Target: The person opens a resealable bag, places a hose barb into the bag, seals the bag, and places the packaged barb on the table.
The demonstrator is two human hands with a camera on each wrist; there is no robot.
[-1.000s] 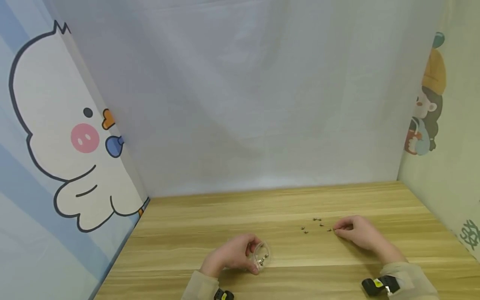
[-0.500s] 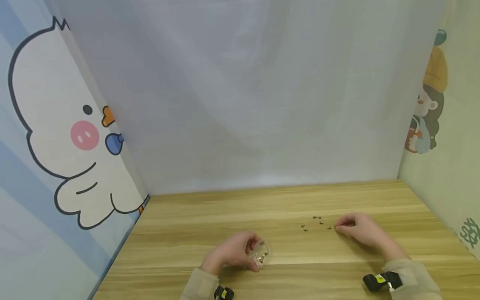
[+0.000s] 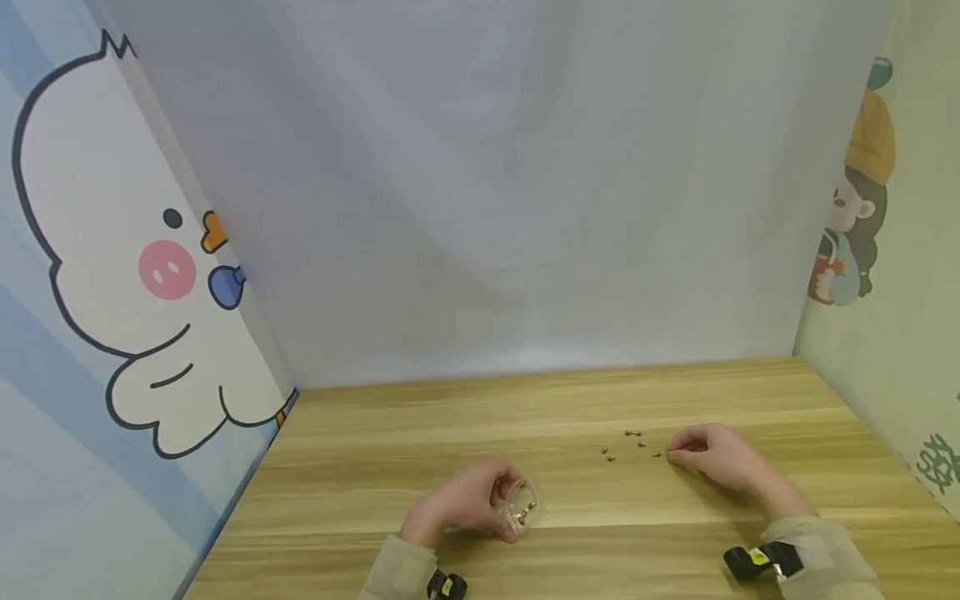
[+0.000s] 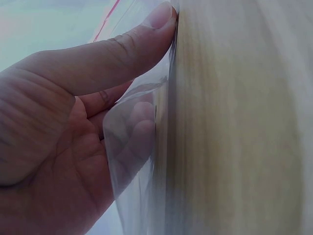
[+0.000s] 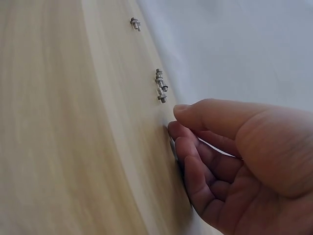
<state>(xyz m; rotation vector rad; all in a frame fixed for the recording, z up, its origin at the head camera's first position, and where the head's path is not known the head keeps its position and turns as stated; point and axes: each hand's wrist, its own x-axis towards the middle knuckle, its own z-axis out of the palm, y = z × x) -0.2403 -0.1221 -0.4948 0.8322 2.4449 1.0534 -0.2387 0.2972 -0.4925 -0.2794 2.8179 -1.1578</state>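
My left hand (image 3: pixel 474 502) grips a clear plastic bag (image 3: pixel 531 517) with several small bolt-like metal pieces (image 3: pixel 522 517) inside. In the left wrist view, the thumb presses on the bag's film (image 4: pixel 129 142), and fingers show through it. A red line (image 4: pixel 106 19) runs along the bag. Over the table's right half, my right hand (image 3: pixel 716 457) has its thumb and forefinger tips close together, low over the wood. I cannot tell whether a small piece sits between them. Just left of those tips lies one metal piece (image 3: pixel 657 454); more (image 5: pixel 159 81) show beyond the fingers in the right wrist view.
Several other metal pieces (image 3: pixel 632 433) lie scattered on the wooden table (image 3: pixel 390 433), left of the right hand. A pale curtain (image 3: pixel 480 208) rises behind the table, with printed cartoon panels (image 3: pixel 82 208) at the sides. Both sleeves carry small black cameras (image 3: pixel 763 560).
The view has tipped slightly. A dark speck by the right fingertips one second ago no longer shows there. Both hands stay almost in place, the left still holding the bag.
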